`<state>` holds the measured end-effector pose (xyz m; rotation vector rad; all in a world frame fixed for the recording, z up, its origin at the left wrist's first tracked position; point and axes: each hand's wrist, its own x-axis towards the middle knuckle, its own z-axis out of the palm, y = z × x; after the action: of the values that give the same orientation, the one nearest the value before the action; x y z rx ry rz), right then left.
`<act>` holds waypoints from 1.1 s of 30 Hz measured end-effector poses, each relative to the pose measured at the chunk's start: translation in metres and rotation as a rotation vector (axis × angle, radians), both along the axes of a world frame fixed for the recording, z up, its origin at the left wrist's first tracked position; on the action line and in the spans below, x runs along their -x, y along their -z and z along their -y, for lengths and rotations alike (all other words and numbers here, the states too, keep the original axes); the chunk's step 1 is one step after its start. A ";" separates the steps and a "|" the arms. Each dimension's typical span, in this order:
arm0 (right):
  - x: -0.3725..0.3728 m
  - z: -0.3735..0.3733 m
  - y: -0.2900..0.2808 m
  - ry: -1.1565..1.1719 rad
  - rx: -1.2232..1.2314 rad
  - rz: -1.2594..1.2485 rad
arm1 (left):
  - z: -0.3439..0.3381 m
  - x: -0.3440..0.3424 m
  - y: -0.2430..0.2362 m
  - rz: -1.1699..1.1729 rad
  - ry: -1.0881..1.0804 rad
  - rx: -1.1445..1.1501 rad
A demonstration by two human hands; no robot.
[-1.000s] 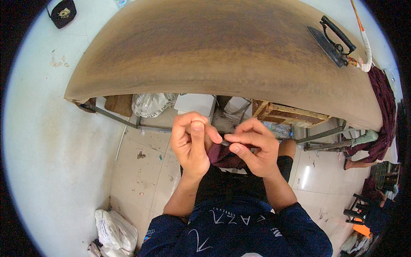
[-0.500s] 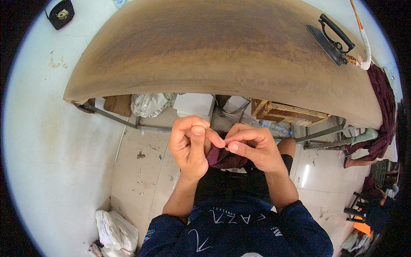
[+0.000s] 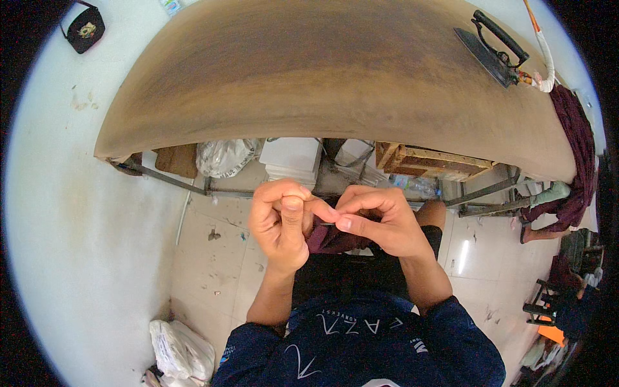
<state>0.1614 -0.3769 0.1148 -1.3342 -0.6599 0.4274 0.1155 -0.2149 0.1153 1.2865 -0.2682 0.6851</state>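
Observation:
My left hand is raised over my lap with its fingers curled and the thumb pressed to the bent index finger. Whatever may be in that pinch is too small to see. My right hand pinches thumb against index finger, and a thin dark needle-like sliver pokes out from these tips toward the left. One left fingertip touches or nearly touches the right fingertips. Below the hands, a maroon cloth lies on my lap, partly hidden by them.
Ahead stands a brown cloth-covered ironing table, with an iron at its right end. Maroon fabric hangs there. Underneath are white stacks, a plastic bag and a wooden crate. White sacks sit lower left.
Both hands keep their pinch, with the left hand slightly lower and farther left. The thin sliver shows more clearly between the fingertips. The view has shifted slightly.

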 end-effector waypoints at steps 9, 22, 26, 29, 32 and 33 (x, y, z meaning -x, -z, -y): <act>0.004 -0.013 0.018 -0.180 0.072 -0.076 | -0.004 -0.003 0.004 0.055 -0.036 0.010; -0.007 0.020 -0.014 0.310 -0.312 -0.173 | -0.141 0.041 0.136 -1.223 -0.873 -1.130; -0.017 0.007 -0.016 0.240 -0.199 -0.057 | -0.091 0.034 0.093 -0.620 -0.369 -0.759; -0.018 -0.006 -0.020 0.232 -0.111 0.114 | -0.013 0.016 0.029 -0.188 -0.006 -0.313; -0.017 -0.016 -0.041 0.238 -0.022 0.144 | 0.006 0.005 0.021 -0.277 -0.058 -0.311; -0.021 -0.014 -0.049 0.250 -0.060 0.130 | 0.005 0.002 0.028 -0.299 -0.029 -0.273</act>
<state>0.1821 -0.3634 0.1637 -1.3753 -0.5981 0.1190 0.1138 -0.2197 0.0871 1.6364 -0.0998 0.4819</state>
